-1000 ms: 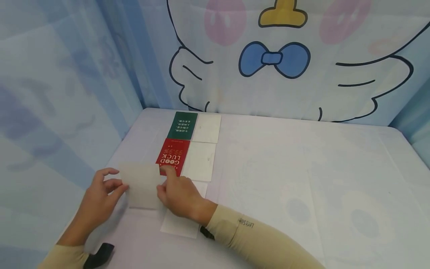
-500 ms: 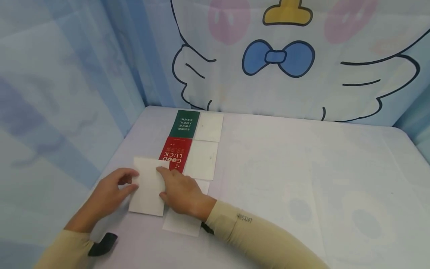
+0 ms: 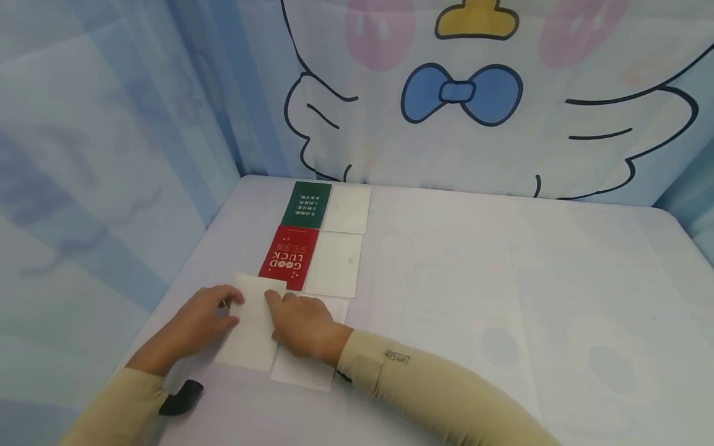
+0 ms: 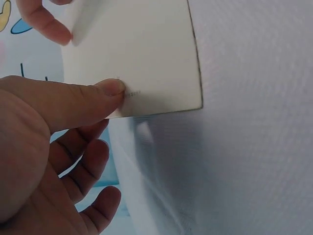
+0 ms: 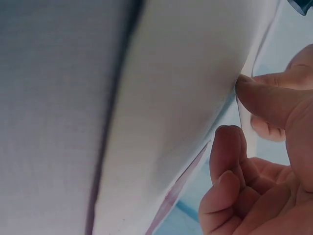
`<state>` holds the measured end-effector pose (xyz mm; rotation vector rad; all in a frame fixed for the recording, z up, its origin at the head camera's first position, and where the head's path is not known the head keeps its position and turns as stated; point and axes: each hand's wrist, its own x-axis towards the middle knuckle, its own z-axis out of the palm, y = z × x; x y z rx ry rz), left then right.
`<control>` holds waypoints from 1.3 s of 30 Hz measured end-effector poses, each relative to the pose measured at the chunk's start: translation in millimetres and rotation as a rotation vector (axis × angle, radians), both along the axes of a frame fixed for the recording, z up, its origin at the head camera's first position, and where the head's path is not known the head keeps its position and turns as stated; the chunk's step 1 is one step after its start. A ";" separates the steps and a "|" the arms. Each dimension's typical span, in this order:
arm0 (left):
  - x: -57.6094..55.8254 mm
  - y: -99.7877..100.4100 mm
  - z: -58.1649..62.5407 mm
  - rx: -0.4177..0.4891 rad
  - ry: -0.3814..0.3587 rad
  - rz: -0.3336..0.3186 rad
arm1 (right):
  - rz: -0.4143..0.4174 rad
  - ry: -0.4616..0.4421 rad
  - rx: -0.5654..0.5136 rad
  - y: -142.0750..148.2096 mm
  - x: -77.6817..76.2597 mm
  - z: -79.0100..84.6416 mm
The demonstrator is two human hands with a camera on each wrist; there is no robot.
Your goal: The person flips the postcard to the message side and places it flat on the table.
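Since the frame half a second earlier, the gripped white card (image 3: 253, 334) has moved down the view and slightly to the right, uncovering more of the red card (image 3: 287, 257) and its GOOD LUCK lettering. The left grip (image 3: 198, 322) has travelled with it, while the right grip (image 3: 307, 325) has shifted only a little. Each grip is closed on the card: the left pinches its left edge, thumb on the pale face; the right pinches its right side, index finger across the face near the upper corner. The card lies just left of the lower white card (image 3: 307, 368), its upper edge overlapping the foot of the red card in the head view; whether the two white cards touch cannot be told. A shadow beneath its edge in the left wrist view suggests that it is not fully flat on the bench (image 3: 474, 279). The step in hand appears to be an alignment, best done by bringing the right edge level with its neighbour, lowering that edge first, then easing the left side down without bending the card. The green card (image 3: 307, 204), undisturbed as in the earlier frame, offers with the red one a straight reference for the column.
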<state>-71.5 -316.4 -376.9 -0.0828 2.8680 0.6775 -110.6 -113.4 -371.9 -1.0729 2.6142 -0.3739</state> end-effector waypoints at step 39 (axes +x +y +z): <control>1.6 5.0 1.8 0.013 0.059 -0.106 | 0.065 0.050 0.061 9.5 -12.0 0.4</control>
